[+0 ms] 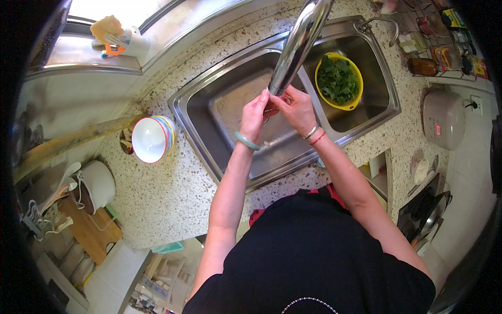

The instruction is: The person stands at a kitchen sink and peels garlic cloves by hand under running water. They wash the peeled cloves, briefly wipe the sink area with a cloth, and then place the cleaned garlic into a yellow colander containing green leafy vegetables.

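Holding both hands together under the tap (299, 44) in the frame's centre, the left hand (255, 116) and right hand (297, 109) pinch something small, hidden by the fingers; best to keep it low over the sink (209, 112), left of the yellow colander (355, 104)

Home kitchen (steel double sink (361, 112), rice cooker (443, 119)).

The person wears a black short-sleeved top, a curved line of small silvery studs showing at its lower middle, and a strip of red cloth at the waist. The forearms are bare. The left hand (254, 116) has a pale green bangle at its wrist — the right hand (297, 108) a thin silver bangle and a red string.
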`<state>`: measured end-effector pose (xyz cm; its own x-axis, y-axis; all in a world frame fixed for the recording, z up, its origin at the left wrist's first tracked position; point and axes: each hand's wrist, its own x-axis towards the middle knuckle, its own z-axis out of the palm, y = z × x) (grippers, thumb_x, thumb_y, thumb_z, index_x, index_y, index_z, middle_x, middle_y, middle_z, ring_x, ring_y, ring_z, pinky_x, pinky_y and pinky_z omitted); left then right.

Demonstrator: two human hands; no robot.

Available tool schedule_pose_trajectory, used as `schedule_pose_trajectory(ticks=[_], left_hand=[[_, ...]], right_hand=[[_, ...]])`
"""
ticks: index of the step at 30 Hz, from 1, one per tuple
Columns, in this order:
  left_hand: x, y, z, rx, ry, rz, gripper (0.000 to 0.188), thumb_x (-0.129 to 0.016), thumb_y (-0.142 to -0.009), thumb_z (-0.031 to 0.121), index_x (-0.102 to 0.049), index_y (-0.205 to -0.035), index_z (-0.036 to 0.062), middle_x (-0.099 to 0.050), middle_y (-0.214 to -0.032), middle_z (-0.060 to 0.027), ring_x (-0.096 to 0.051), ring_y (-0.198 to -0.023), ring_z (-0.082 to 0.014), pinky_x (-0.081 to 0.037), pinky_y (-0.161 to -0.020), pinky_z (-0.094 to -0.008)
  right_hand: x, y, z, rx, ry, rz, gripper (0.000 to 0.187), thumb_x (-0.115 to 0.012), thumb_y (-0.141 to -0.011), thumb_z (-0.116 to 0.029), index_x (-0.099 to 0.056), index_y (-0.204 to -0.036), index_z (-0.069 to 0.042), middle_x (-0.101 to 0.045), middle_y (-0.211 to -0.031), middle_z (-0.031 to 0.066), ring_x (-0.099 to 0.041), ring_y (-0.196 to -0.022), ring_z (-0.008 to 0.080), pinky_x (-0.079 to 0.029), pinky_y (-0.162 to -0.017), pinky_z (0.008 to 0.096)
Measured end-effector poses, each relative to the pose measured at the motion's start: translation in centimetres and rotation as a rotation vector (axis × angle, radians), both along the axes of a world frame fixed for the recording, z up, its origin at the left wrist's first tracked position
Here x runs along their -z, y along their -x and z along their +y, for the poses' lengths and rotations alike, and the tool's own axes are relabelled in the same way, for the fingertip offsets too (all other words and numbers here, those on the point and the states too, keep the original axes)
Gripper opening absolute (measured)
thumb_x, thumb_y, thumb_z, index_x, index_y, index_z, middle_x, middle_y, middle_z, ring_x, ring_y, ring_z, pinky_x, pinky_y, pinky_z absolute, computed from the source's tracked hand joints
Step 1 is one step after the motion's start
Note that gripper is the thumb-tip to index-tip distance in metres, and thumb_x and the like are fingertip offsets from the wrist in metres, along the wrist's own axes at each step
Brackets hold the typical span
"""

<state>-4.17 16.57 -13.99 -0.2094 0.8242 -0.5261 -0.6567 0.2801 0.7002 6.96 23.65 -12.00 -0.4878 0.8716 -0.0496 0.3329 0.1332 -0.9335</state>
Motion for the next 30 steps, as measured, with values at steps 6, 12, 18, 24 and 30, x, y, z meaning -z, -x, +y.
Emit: schedule_pose_trajectory(ticks=[6, 12, 18, 24, 30], left_hand=[[0.0, -0.1, -0.1, 0.011, -0.016, 0.060, 0.033, -0.049, -0.092, 0.033, -0.063, -0.099, 0.0041, -0.063, -0.085, -0.0017, -0.057, -0.075, -0.0091, -0.047, -0.071, -0.0233], [1.0, -0.1, 0.2, -0.053, 0.022, 0.251, 0.023, -0.058, -0.088, 0.021, -0.062, -0.099, 0.0009, -0.063, -0.081, -0.0037, -0.059, -0.068, -0.0093, -0.049, -0.062, -0.0221], [-0.1, 0.2, 0.2, -0.036, 0.047, 0.196, 0.021, -0.059, -0.087, 0.017, -0.063, -0.099, 0.0009, -0.065, -0.082, -0.0055, -0.061, -0.070, -0.0105, -0.050, -0.063, -0.0221], [0.4, 0.5, -0.1, -0.029, 0.057, 0.246, 0.018, -0.060, -0.087, 0.017, -0.065, -0.095, 0.0011, -0.065, -0.080, -0.0054, -0.062, -0.068, -0.0103, -0.050, -0.061, -0.0223], [-0.1, 0.6, -0.5, -0.068, 0.049, 0.286, 0.017, -0.061, -0.086, 0.016, -0.065, -0.092, 0.0005, -0.066, -0.079, -0.0062, -0.062, -0.066, -0.0108, -0.051, -0.061, -0.0228]], right_hand=[[0.9, -0.3, 0.0, -0.037, 0.044, 0.049, 0.022, -0.066, -0.078, -0.012, -0.062, -0.098, -0.006, -0.059, -0.067, 0.0089, -0.055, -0.055, 0.0120, -0.045, -0.052, 0.0257], [0.4, -0.9, -0.2, -0.071, -0.063, -0.029, 0.022, -0.064, -0.079, -0.010, -0.060, -0.100, -0.006, -0.059, -0.072, 0.0106, -0.056, -0.058, 0.0154, -0.045, -0.054, 0.0267], [0.8, -1.1, -0.3, -0.132, -0.176, -0.009, 0.024, -0.061, -0.080, -0.008, -0.057, -0.103, -0.004, -0.061, -0.089, 0.0148, -0.061, -0.076, 0.0265, -0.050, -0.066, 0.0325], [1.2, -1.0, -0.3, -0.195, -0.259, -0.038, 0.025, -0.058, -0.082, -0.010, -0.055, -0.105, -0.004, -0.061, -0.096, 0.0153, -0.059, -0.087, 0.0315, -0.049, -0.072, 0.0357], [0.6, -0.8, -0.3, -0.252, -0.349, -0.096, 0.024, -0.054, -0.084, -0.010, -0.053, -0.107, -0.005, -0.061, -0.095, 0.0147, -0.060, -0.086, 0.0311, -0.049, -0.070, 0.0367]])
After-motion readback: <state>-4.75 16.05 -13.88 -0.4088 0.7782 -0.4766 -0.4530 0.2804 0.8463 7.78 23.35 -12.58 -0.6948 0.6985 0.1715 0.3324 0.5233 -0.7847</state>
